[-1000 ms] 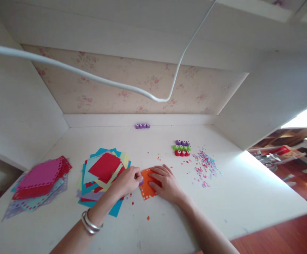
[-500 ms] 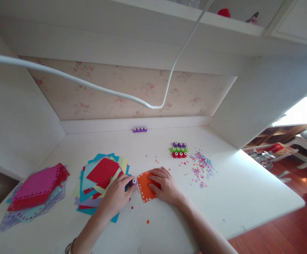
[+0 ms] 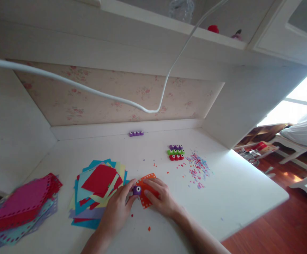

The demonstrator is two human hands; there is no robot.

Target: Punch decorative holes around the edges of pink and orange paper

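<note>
A small purple craft punch (image 3: pixel 137 190) is pinched between the thumb and fingers of my left hand (image 3: pixel 121 201). It sits at the left edge of an orange paper sheet (image 3: pixel 146 201), which has holes along its edges. My right hand (image 3: pixel 162 196) lies over the right part of that sheet, fingers stretched out and pressing it to the white table (image 3: pixel 169 233). Part of the sheet is hidden under this hand. A few red and orange paper bits lie in front of the sheet.
Left of my hands is a pile of coloured paper (image 3: pixel 99 180); farther left, a stack of hole-edged sheets (image 3: pixel 23 197). Purple, green and red punches (image 3: pixel 176 152) stand in rows beside scattered confetti (image 3: pixel 198 167). More purple punches (image 3: pixel 136 133) line the back. A white cable (image 3: pixel 111 98) hangs in front.
My left hand has brought the purple punch from beside the orange sheet onto its left edge. The sheet has turned slightly under my right hand. The whole view has shifted a little.
</note>
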